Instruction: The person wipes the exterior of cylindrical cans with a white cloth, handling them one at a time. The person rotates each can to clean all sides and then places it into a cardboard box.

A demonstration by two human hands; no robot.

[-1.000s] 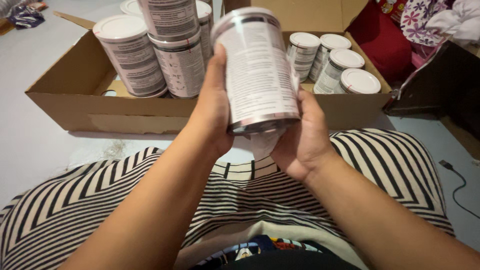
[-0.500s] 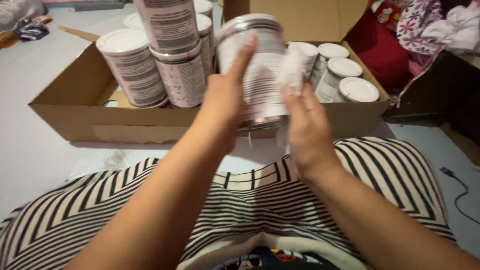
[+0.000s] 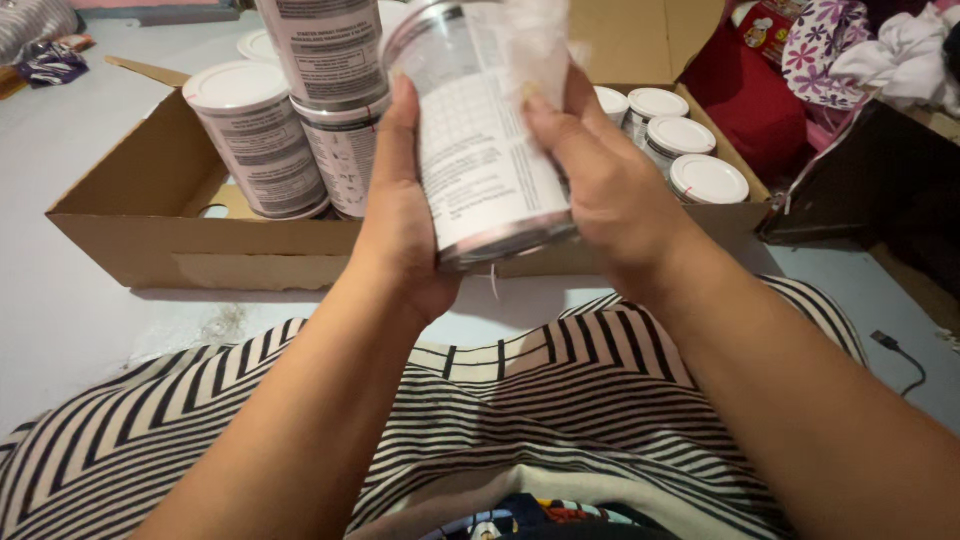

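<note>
The left hand (image 3: 400,225) has its grip closed around the side of a large white tin (image 3: 480,140), which is held up in the air above the striped lap (image 3: 560,400) and in front of the open cardboard box (image 3: 150,220). The right hand (image 3: 600,190) presses a crumpled white cloth (image 3: 535,40) against the upper part of the same tin, so its grip is closed on the cloth and rests on the tin. I think the main risk is that the tin slips, because only the left palm and fingers carry it from one side and the right hand pushes on it while wiping. A strong push could turn it out of the hand and let it fall on the lap or the floor (image 3: 60,300). It could also knock the stacked tins (image 3: 330,100) in the box, which stand just behind it and look a little unsteady.
</note>
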